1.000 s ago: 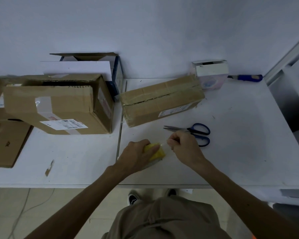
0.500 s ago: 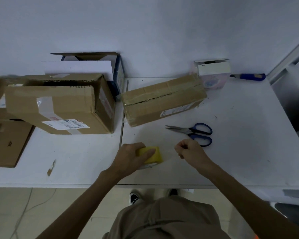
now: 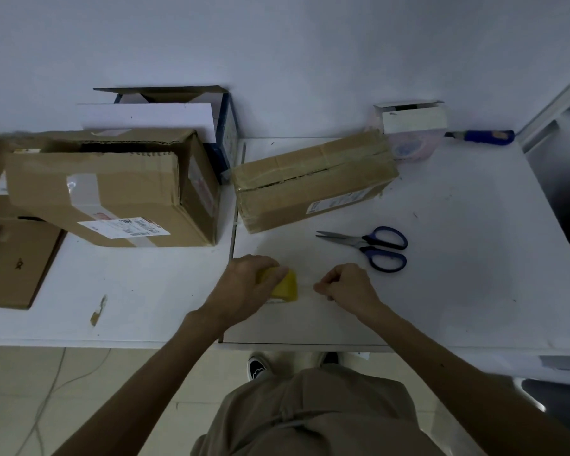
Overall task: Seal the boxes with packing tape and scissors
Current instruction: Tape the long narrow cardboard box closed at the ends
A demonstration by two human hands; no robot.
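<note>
My left hand (image 3: 244,284) grips a yellow roll of packing tape (image 3: 285,287) on the white table (image 3: 441,291), near its front edge. My right hand (image 3: 346,284) is just right of the roll, its fingers pinching the free end of a clear tape strip (image 3: 305,286) that stretches from the roll. Blue-handled scissors (image 3: 374,246) lie shut on the table behind my right hand. A long cardboard box (image 3: 313,184) with a slit along its taped top seam sits behind the roll. A bigger cardboard box (image 3: 112,189) with open flaps stands at the left.
A blue-and-white carton (image 3: 224,126) stands against the wall behind the big box. A small white box (image 3: 412,121) and a blue-handled knife (image 3: 487,137) lie at the back right. Flat cardboard (image 3: 10,258) lies at the far left. A metal rack (image 3: 563,153) borders the right side.
My right hand has drawn away to the right from the roll, pulling out a short length of tape. My left hand still holds the roll in the same place.
</note>
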